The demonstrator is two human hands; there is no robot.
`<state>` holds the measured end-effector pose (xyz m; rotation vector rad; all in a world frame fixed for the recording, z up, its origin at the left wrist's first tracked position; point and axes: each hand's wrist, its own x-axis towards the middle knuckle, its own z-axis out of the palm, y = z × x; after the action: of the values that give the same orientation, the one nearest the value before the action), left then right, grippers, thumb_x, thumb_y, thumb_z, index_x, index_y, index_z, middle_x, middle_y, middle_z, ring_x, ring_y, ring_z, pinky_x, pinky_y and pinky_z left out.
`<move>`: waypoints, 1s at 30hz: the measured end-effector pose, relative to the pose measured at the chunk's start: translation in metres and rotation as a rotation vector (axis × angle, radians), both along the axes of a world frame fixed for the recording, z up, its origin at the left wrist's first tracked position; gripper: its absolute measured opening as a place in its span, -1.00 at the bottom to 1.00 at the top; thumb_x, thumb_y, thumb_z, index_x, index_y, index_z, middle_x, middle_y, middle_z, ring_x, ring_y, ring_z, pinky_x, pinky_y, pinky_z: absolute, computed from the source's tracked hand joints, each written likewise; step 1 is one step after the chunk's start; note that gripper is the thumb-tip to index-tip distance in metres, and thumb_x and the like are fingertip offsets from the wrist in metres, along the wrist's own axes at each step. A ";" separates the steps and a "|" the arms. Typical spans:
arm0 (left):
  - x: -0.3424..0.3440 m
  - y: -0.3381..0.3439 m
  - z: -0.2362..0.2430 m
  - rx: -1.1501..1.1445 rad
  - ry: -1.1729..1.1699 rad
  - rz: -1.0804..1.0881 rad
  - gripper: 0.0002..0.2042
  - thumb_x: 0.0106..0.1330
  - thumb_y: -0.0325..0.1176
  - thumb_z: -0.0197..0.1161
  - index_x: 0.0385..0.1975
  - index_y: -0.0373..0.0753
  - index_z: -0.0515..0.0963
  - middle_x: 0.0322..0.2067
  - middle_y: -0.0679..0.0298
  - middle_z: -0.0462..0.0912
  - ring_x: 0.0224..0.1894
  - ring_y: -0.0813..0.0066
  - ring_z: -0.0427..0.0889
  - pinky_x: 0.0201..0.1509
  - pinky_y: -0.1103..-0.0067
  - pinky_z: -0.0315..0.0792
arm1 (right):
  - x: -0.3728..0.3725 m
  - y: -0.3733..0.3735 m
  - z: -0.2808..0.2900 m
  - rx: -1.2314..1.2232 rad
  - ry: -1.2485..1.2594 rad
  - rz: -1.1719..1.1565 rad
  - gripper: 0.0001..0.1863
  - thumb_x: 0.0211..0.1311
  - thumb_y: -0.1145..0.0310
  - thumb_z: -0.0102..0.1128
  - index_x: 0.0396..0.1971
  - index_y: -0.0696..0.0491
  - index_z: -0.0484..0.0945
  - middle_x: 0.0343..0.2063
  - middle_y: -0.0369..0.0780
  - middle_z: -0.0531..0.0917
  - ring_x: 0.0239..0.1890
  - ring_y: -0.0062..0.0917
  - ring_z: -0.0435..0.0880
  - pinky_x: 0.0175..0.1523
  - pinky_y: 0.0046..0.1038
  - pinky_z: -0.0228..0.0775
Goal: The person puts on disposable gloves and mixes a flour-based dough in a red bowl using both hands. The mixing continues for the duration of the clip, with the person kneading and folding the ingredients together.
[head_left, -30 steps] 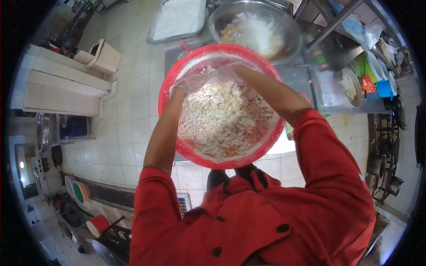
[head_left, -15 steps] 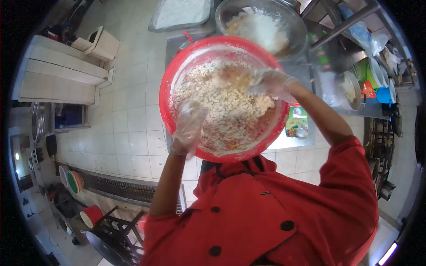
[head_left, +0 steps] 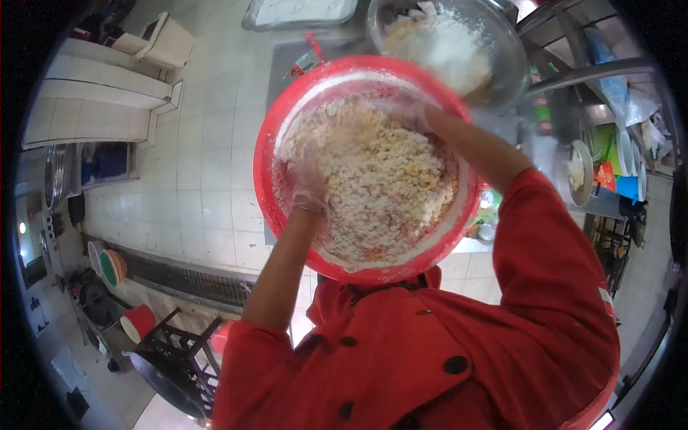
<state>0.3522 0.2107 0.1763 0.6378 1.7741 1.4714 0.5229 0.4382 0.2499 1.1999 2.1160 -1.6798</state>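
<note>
A large red basin [head_left: 269, 208], its inner wall dusted white, holds a crumbly, flour-coated mixture [head_left: 380, 179] of pale small pieces with yellow and pinkish bits. My left hand [head_left: 308, 175], in a clear plastic glove, reaches into the left side of the mixture, its fingers smeared by motion. At the far right side of the basin my right hand [head_left: 405, 111], also gloved, is down in the mixture by the wall. Blur and crumbs hide its fingers, so what either hand grasps cannot be made out.
A metal bowl [head_left: 514, 54] with white powder over pale pieces stands beyond the basin to the right. A metal tray [head_left: 247, 21] of white powder sits at the far edge. A smaller bowl [head_left: 584, 175] and a metal rack [head_left: 588, 75] are at the right.
My right hand has moved from above the mixture's right side farther and deeper into the basin. My left hand has shifted slightly, lower into the mixture. The pieces have been stirred about.
</note>
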 end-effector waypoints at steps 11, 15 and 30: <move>-0.036 0.038 0.040 -0.321 -0.327 -0.238 -0.44 0.37 0.06 0.01 0.25 -0.16 0.33 0.16 0.31 0.43 0.16 0.43 0.43 0.17 0.47 0.39 | -0.039 0.020 -0.023 0.051 -0.006 0.217 -0.36 0.26 -0.13 -0.01 0.29 -0.17 0.30 0.20 -0.21 0.43 0.20 -0.31 0.39 0.29 -0.30 0.17; -0.030 0.037 0.106 -0.239 -0.367 -0.345 -0.46 0.34 -0.03 0.12 0.25 -0.17 0.35 0.22 0.27 0.39 0.21 0.47 0.41 0.28 0.52 0.30 | -0.039 0.015 0.000 0.212 -0.064 0.454 -0.41 0.28 -0.08 0.01 0.26 -0.17 0.34 0.17 -0.21 0.45 0.16 -0.31 0.42 0.25 -0.30 0.23; -0.008 0.065 0.165 -0.308 0.578 -0.899 0.05 -0.11 0.05 0.49 0.34 -0.34 0.08 0.22 -0.02 0.36 0.21 0.12 0.40 0.31 0.41 0.26 | 0.068 -0.049 0.108 0.799 0.005 0.760 -0.66 0.29 0.15 0.11 0.02 -0.15 0.59 -0.22 -0.20 0.66 -0.10 -0.32 0.59 0.00 -0.33 0.43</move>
<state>0.3438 0.2755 0.3413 1.5388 1.6797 0.4065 0.5905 0.3897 0.3583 0.3512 2.8160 -0.5201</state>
